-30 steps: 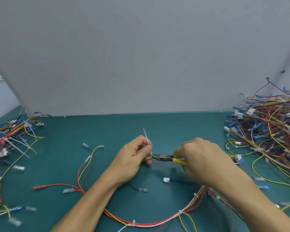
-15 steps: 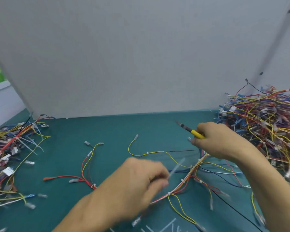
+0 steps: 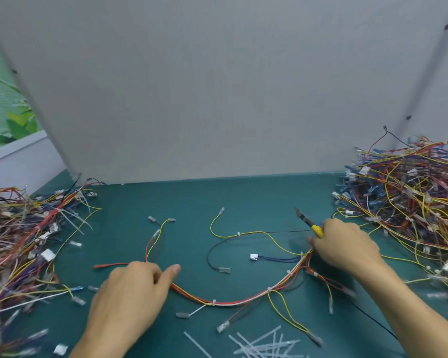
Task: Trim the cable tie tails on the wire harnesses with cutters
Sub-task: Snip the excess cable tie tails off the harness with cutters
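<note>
A wire harness (image 3: 233, 302) of red, yellow and white wires lies in a curve on the green table (image 3: 243, 197), with white cable ties around its bundle. My left hand (image 3: 132, 293) covers its left end, fingers curled down over the wires and thumb pointing right. My right hand (image 3: 344, 244) grips the yellow-handled cutters (image 3: 308, 222), whose dark jaws point up and left, clear of the wires. The fingertips of that hand touch the harness's right end, where the picture is blurred.
Cut white tie tails (image 3: 264, 344) lie heaped at the near edge. A big tangle of harnesses (image 3: 411, 202) fills the right side and another tangle (image 3: 23, 241) the left. A grey partition (image 3: 217, 86) closes the back.
The cutters left the tie tail that my left hand pinched. My left hand swung down toward the near edge, then onto the harness's left end. The right hand moved right.
</note>
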Available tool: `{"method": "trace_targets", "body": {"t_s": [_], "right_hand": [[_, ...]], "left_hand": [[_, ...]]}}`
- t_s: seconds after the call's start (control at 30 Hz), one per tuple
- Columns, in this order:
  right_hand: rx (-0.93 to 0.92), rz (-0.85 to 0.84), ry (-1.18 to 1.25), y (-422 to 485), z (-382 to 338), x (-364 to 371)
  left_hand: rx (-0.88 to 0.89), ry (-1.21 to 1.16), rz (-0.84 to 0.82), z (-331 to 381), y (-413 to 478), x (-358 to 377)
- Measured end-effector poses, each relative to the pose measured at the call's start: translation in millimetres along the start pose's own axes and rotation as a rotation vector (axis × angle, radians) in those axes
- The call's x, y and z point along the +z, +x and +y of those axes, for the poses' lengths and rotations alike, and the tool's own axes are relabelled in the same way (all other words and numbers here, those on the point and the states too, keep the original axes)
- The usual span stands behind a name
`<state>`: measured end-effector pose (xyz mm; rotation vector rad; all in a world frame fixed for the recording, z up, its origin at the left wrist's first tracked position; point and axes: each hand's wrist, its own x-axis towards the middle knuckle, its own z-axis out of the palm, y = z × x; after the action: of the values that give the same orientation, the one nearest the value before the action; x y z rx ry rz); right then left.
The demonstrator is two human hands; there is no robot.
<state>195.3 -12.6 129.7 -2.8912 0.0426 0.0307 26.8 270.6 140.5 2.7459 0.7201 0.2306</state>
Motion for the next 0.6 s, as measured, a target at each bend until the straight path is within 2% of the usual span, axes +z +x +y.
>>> {"method": "trace_targets", "body": {"t_s": [0.13, 0.33, 0.4, 0.47, 0.53, 0.6], "right_hand": [[0.013, 0.038, -0.061, -3, -10, 4], [0.009, 0.000, -0.048, -5, -21, 8], [0.025, -0.015, 0.050, -4, -22, 6], [0.043, 0.078, 0.242, -2, -21, 1], [0.029, 0.214, 0.522, 2, -21, -11], [0.010, 0.248, 0.957, 8, -25, -29]], "left_hand": [[-0.130, 0.127, -0.129, 3, 16, 14], [-0.086, 0.159, -0.131, 17, 22, 31], [-0.085, 0.030, -0.118, 21, 26, 29], [-0.071, -0.174, -0.030, 23, 37, 21], [-0.046, -0.455, 0.079, 26, 53, 10], [-0.037, -0.842, 0.159, 31, 75, 0]]}}
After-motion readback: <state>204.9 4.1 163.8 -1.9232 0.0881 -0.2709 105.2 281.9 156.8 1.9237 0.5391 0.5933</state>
